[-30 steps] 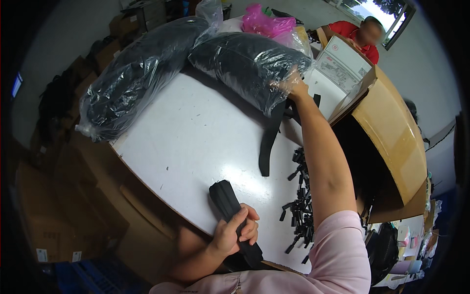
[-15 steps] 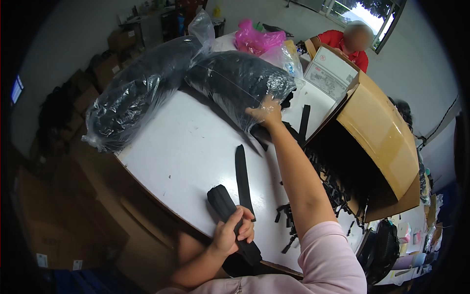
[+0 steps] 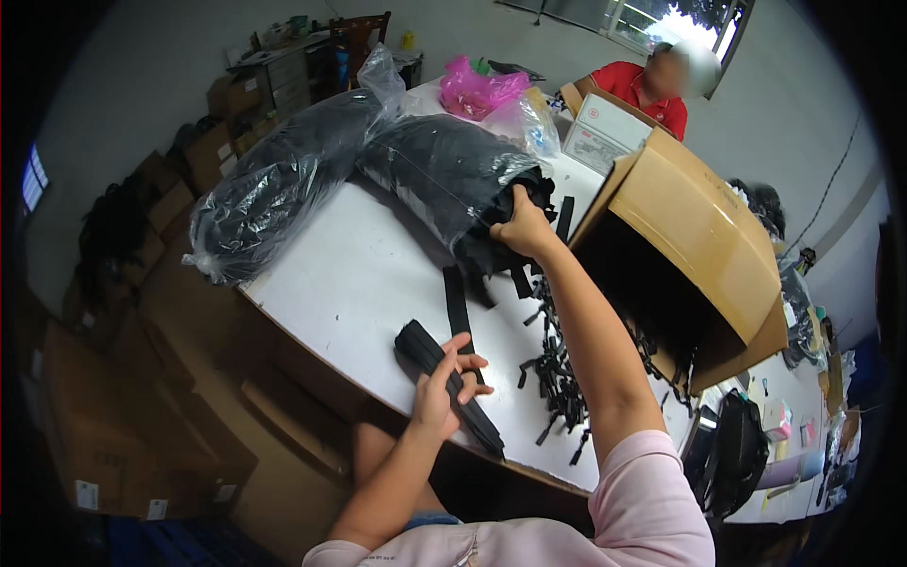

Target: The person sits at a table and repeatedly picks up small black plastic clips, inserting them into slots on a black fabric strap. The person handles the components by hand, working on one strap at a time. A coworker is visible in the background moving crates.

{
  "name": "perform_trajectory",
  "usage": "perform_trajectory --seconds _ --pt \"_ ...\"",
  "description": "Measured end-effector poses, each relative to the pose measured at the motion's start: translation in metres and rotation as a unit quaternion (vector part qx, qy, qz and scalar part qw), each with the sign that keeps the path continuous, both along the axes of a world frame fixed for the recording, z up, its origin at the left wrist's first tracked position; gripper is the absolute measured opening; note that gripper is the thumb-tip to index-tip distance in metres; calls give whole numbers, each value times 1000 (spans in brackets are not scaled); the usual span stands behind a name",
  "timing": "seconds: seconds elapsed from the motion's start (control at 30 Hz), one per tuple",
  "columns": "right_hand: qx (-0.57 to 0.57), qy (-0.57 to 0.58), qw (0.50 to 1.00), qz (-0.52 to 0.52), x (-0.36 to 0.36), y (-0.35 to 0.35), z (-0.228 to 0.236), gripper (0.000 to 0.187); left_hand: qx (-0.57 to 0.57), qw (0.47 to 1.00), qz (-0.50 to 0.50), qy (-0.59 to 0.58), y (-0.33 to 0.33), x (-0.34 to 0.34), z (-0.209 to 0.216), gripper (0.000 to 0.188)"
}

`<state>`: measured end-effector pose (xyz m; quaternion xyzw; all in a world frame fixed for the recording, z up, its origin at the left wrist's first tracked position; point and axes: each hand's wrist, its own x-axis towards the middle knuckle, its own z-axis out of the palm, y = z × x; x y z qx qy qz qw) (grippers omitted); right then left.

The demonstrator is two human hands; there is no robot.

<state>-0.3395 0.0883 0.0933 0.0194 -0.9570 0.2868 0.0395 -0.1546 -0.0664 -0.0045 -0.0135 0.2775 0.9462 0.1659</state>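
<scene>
My left hand (image 3: 436, 395) is closed around a bundle of black fabric strips (image 3: 423, 350), some fingers stretched out past it. The bundle slants over the near table edge. My right arm reaches forward, and my right hand (image 3: 525, 229) is at the mouth of a clear plastic bag (image 3: 430, 170) stuffed with black strips (image 3: 487, 253). Its thumb and index finger lie against the strips there; the other fingers are partly hidden. Strips spill from that mouth onto the white table (image 3: 331, 283). One loose black strip (image 3: 457, 307) lies just beyond my left hand.
A second full plastic bag (image 3: 274, 189) lies at the left. Small black parts (image 3: 557, 378) are scattered by an open cardboard box (image 3: 704, 236) on its side. Behind stand a white box (image 3: 605, 132) and a pink bag (image 3: 482, 90). A person in red (image 3: 642, 90) sits across.
The bag's mouth has drawn back, and more black strips show and spill there. My right hand has moved from the plastic onto the strips. Fingers of my left hand have loosened outward.
</scene>
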Motion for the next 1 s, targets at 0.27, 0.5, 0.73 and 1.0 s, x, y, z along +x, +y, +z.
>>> perform_trajectory --seconds 0.27,0.5,0.73,1.0 --pt "109 -2 993 51 106 20 -25 85 -12 1000 8 8 2 -3 -3 37" --pt "74 151 985 32 164 37 -22 83 -25 1000 11 13 3 -6 -3 36" --pt "-56 178 975 -119 201 68 -38 53 -28 999 14 30 7 -5 -5 34" --pt "100 94 984 -114 253 -15 -37 64 2 994 96 51 0 5 -7 29"
